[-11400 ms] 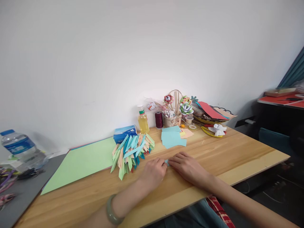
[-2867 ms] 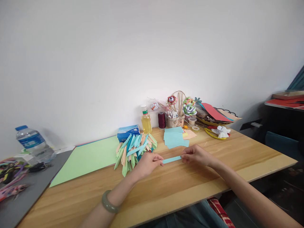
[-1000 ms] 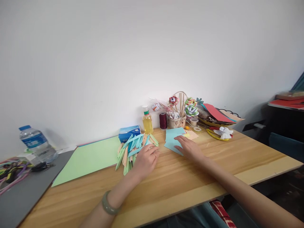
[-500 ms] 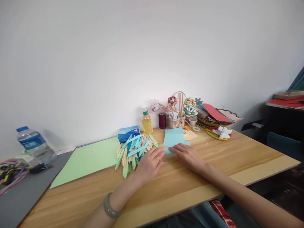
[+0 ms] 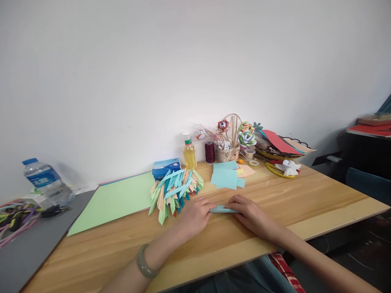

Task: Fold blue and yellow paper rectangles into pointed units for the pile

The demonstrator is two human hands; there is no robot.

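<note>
A narrow folded strip of light blue paper (image 5: pixel 224 209) lies low over the wooden table between my hands. The fingers of my left hand (image 5: pixel 197 215) are closed on its left end. At its right end, my right hand (image 5: pixel 252 215) pinches the paper between thumb and fingers. Just beyond are flat light blue paper sheets (image 5: pixel 224 178), with peach paper (image 5: pixel 247 171) partly under them. Left of these, a heap of folded paper strips (image 5: pixel 174 193) in green, blue and peach sits near my left hand.
Along the wall stand a blue tissue pack (image 5: pixel 165 167), a bottle of yellow liquid (image 5: pixel 190 154), a dark red thread spool (image 5: pixel 209 152) and a basket with paper flowers (image 5: pixel 227 154). Green paper (image 5: pixel 116 203) covers the left side; a water bottle (image 5: pixel 45 179) is farther left.
Both hands have drawn the blue paper toward me, away from the flat sheets. My hands were flatter on it before; now they grip its two ends, slightly farther apart.
</note>
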